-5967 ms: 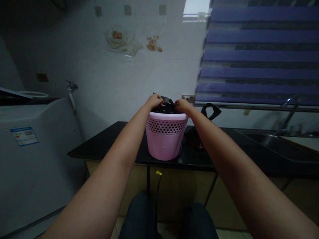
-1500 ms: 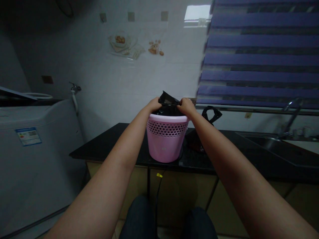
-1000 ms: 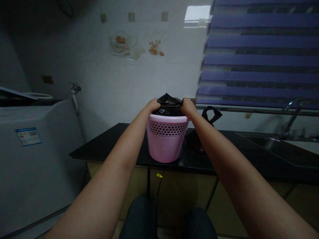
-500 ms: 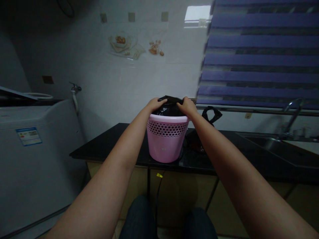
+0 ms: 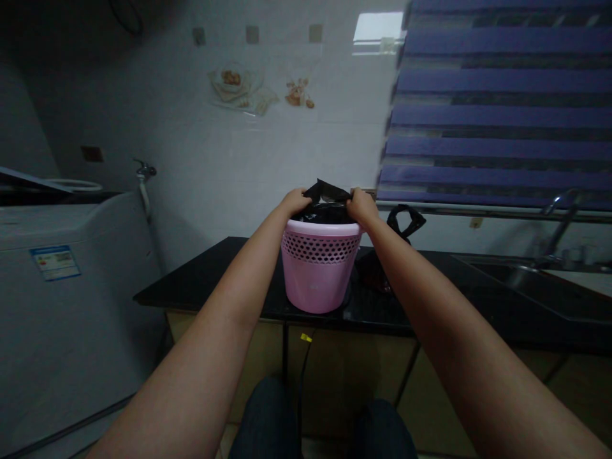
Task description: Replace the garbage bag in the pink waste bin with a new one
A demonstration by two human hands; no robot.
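Over the rim of the basket (image 5: 316, 280), which stands on the surface (image 5: 229, 268), the bag (image 5: 326, 215) rises between both hands. Fingers of the left hand (image 5: 295, 201) are clamped on its edge above the basket's left side; those of the right hand (image 5: 362, 205) pinch it above the right side. Both arms (image 5: 229, 312) are extended, converging toward the basket.

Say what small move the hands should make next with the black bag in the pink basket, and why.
Probably draw the left hand and right hand slightly apart: each holds an edge of the black bag, which peaks loosely between them above the front rim of the pink basket.
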